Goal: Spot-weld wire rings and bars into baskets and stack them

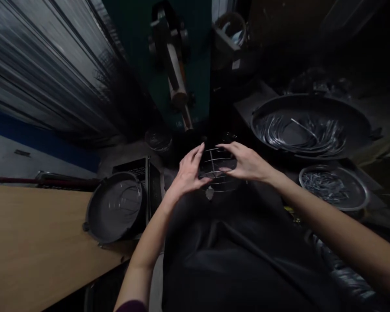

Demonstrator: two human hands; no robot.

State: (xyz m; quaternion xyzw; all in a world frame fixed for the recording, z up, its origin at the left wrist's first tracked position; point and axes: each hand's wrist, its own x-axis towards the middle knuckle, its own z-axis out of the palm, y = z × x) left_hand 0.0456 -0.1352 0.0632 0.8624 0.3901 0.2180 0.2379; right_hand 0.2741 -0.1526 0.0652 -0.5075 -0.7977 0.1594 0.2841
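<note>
Both hands are at a round wire frame (213,163) in front of the dark apron (221,242). The frame is made of thin curved wires crossed by a short bar. My left hand (189,172) grips its left side, thumb below and fingers above. On the other side, my right hand (247,162) grips the wires between thumb and fingers. A small pale tag-like piece (209,193) shows just below the frame. Straight ahead stands a green machine (195,65) with a metal arm (177,80) pointing down toward the hands. Dim light hides the finer wire joints.
At left, a round black pan (95,216) holding a few wires sits by a wooden tabletop (35,242). To the right are a large dark pan (357,123) of curved wires and a smaller bowl (364,195) of short metal pieces. A bin (222,39) stands behind.
</note>
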